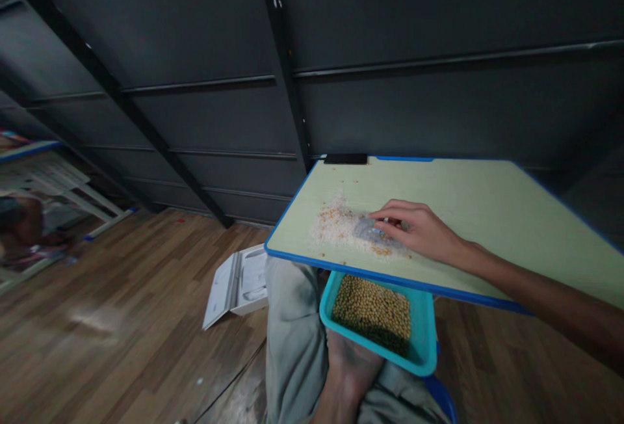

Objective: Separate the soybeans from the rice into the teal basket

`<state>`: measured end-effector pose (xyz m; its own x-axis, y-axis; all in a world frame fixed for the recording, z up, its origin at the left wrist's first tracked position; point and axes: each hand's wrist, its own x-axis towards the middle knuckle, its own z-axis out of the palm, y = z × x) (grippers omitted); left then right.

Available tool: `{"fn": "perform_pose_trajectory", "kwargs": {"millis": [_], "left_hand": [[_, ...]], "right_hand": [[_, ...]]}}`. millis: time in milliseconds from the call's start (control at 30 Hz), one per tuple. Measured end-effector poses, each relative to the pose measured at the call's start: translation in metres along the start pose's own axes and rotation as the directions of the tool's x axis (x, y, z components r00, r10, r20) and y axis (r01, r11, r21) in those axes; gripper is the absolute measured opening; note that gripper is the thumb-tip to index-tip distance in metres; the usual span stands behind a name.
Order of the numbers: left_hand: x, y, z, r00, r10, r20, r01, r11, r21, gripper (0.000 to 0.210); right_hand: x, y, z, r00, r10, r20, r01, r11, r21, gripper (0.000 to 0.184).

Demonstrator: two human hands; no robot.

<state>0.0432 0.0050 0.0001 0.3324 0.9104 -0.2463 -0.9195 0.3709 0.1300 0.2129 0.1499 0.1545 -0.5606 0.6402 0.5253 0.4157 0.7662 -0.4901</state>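
On the pale green table (468, 196) lies a spread of white rice grains (336, 224) mixed with yellow beans. My right hand (414, 229) is closed on a clear, greyish plastic piece (368, 230), whose exact kind I cannot make out; it rests at the right side of the rice. Just below the table's front edge is a turquoise plastic tray (423, 339) holding many yellow beans (373, 304) and some darker green ones. My left hand (353, 351) supports this tray from beneath, its fingers hidden under the tray.
A black flat object (346, 159) lies at the table's back edge, near the dark panelled wall (209, 118). An open white box (238, 284) sits on the wooden floor (160, 281) to the left. At far left, part of another person (29, 222) shows beside another table.
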Motion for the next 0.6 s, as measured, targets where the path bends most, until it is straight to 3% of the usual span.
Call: {"fn": "perform_pose_trajectory", "kwargs": {"millis": [367,600], "left_hand": [[0.002,0.000,-0.004,0.999,-0.033,0.033,0.034,0.998,-0.046,0.045],[-0.002,0.000,0.009,0.999,-0.042,0.001,0.042,0.997,-0.065,0.039]], "right_hand": [[-0.003,-0.004,0.004,0.996,-0.067,0.066,0.064,0.997,0.054,0.024],[-0.003,-0.008,0.003,0.991,-0.089,0.095,0.084,0.994,0.063,0.024]]}}
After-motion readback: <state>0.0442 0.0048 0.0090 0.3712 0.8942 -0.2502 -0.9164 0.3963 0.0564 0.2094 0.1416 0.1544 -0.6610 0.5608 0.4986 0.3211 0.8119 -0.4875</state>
